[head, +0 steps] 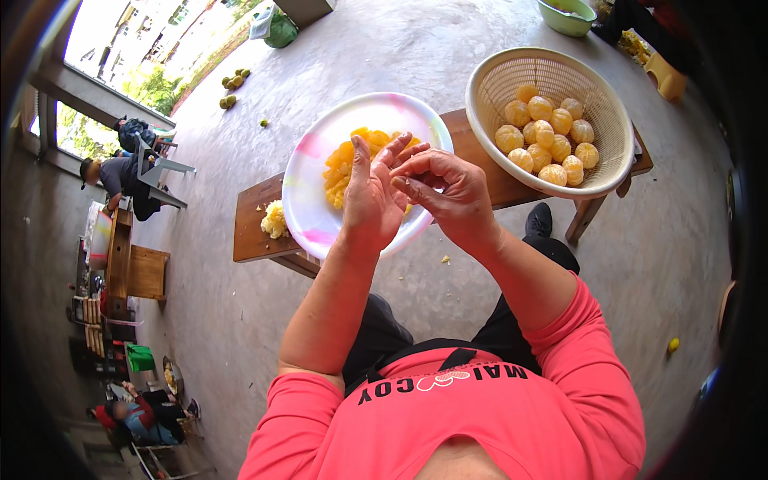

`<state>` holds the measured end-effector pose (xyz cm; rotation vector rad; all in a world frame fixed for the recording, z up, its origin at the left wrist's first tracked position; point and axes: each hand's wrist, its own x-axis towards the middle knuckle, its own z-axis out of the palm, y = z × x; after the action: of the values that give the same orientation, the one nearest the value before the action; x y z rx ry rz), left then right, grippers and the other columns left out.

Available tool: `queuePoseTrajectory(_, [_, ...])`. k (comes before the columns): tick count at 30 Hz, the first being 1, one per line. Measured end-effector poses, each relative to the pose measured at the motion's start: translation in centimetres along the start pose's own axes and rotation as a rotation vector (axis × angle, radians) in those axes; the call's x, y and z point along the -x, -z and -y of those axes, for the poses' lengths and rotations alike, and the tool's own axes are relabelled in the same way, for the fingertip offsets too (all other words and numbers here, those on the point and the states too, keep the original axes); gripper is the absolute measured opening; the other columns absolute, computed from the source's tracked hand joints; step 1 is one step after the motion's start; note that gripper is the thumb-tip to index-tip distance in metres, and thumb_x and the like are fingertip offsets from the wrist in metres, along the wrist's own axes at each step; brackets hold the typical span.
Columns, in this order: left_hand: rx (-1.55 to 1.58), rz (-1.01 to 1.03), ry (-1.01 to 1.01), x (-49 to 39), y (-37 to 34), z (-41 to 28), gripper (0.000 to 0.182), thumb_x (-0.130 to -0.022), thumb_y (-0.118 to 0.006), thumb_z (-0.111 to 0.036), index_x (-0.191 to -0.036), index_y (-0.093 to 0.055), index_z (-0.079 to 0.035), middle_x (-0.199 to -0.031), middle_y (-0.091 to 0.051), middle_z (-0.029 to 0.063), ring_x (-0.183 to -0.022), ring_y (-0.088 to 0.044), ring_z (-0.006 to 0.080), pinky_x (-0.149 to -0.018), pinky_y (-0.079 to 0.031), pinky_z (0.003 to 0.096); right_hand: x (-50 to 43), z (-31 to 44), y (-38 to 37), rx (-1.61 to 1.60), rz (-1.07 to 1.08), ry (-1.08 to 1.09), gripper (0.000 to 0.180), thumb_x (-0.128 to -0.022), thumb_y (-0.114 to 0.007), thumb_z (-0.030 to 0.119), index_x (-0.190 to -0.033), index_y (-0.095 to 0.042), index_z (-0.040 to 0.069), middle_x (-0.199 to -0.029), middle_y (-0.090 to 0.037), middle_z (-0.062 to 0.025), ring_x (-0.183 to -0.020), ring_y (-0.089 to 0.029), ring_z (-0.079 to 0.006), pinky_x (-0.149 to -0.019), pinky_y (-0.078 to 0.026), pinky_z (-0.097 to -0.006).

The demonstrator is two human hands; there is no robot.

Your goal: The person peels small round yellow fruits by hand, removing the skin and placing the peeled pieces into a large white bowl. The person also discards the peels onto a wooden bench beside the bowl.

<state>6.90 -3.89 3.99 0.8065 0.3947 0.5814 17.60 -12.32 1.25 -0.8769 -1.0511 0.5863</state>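
Note:
Over a white basin [384, 107] with pink and yellow patches, my left hand [375, 201] is held palm up, its thumb and fingers spread. Nothing clear lies in that palm. My right hand [456, 195] is beside it, thumb and forefinger drawn together near the left fingers. Any small scrap between those fingertips is too small to make out. Below my hands, peeled orange citrus segments [339, 174] are heaped in the basin, partly hidden. To the right, a cream plastic colander [489, 78] holds several whole peeled citrus fruits [544, 133].
Basin and colander rest on a wooden bench [255, 231]. Pale peelings [274, 219] lie on its left end. Green fruits [234, 81] and a yellow fruit [673, 345] lie on the concrete floor. A green basin [567, 21] stands at the back. Other people sit at far left.

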Motion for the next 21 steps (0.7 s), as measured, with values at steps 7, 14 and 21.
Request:
queuePoseTrajectory(7, [-0.196,-0.083,-0.04,-0.3,0.3,1.3,0.079,-0.099,-0.035,-0.064,-0.137,-0.043,0.005,-0.128,-0.055,0.0203,-0.119,-0.055,0.0267,-0.106,-0.042,0.0389,0.0,-0.1,-0.2,-0.197,0.064,-0.261,0.015,-0.091,-0.071,0.007,-0.1,-0.069,-0.003,-0.088,-0.065,-0.002,-0.078,-0.06,-0.0066,-0.068,-0.05,-0.0206])
queuePoseTrajectory(14, [-0.184,-0.108,-0.04,-0.7,0.8,1.0,0.071,-0.101,-0.037,-0.058,-0.135,-0.045,0.004,-0.125,-0.057,0.0188,-0.117,-0.057,0.0267,-0.102,-0.045,0.0384,-0.3,-0.4,0.7,-0.281,0.059,-0.331,0.015,-0.093,-0.07,0.012,-0.095,-0.069,-0.003,-0.087,-0.067,-0.0016,-0.077,-0.059,-0.005,-0.07,-0.049,-0.0203])
queuePoseTrajectory(21, [-0.08,-0.127,-0.008,-0.5,1.0,0.7,0.066,-0.1,-0.043,-0.056,-0.131,-0.048,0.002,-0.122,-0.057,0.0183,-0.111,-0.058,0.0249,-0.1,-0.047,0.039,0.3,-0.2,-0.4,-0.188,0.112,-0.297,0.018,-0.091,-0.072,0.013,-0.101,-0.069,-0.002,-0.088,-0.067,-0.0024,-0.075,-0.061,-0.007,-0.07,-0.052,-0.0206])
